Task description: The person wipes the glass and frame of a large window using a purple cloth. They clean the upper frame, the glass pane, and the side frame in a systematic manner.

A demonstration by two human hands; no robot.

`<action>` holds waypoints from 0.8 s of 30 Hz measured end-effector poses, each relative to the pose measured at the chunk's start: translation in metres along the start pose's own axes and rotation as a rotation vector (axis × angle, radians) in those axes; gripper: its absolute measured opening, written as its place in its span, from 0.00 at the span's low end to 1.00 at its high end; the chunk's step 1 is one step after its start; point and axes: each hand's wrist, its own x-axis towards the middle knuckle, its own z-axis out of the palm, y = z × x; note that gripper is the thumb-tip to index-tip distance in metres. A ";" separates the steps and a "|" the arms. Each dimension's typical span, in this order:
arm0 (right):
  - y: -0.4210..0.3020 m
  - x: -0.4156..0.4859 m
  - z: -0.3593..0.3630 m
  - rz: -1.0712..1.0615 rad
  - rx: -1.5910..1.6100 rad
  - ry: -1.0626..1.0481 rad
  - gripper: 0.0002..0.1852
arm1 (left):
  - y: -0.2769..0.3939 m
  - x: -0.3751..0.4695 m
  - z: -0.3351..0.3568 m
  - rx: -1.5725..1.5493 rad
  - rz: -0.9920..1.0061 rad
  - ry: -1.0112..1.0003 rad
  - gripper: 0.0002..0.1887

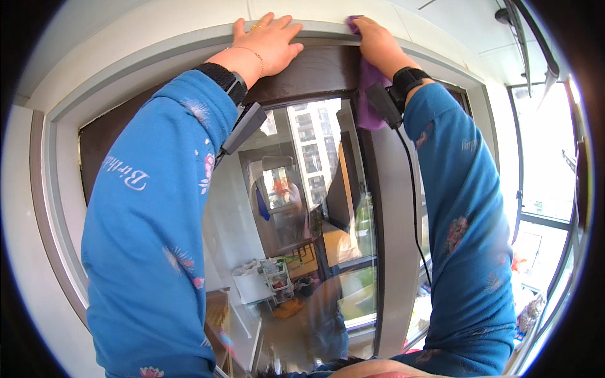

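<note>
My left hand (272, 45) lies with its fingers spread on the top edge of a grey door frame (326, 29), holding nothing. To its right, my right hand (378, 42) is closed on a purple cloth (372, 104) at the same edge. A bit of the cloth shows at my fingertips, and the rest hangs down behind my wrist, over the dark brown frame of a glass door (293, 189). Each wrist wears a black strap with a small dark device.
Tall windows (543, 156) stand at the right, and a drying rack (524, 38) hangs from the ceiling at the upper right. A black cable (415, 203) runs down from my right wrist. Through or reflected in the glass show a white shelf rack (279, 279) and a building.
</note>
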 end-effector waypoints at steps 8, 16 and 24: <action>-0.034 0.011 0.042 -0.205 0.184 0.156 0.19 | -0.008 0.001 -0.001 0.042 0.011 0.047 0.25; 0.069 -0.004 -0.007 0.094 -0.171 -0.054 0.12 | -0.007 -0.001 0.008 0.063 0.005 0.120 0.24; 0.007 0.012 0.035 -0.340 0.171 0.207 0.14 | 0.012 0.012 -0.008 0.078 -0.099 -0.018 0.25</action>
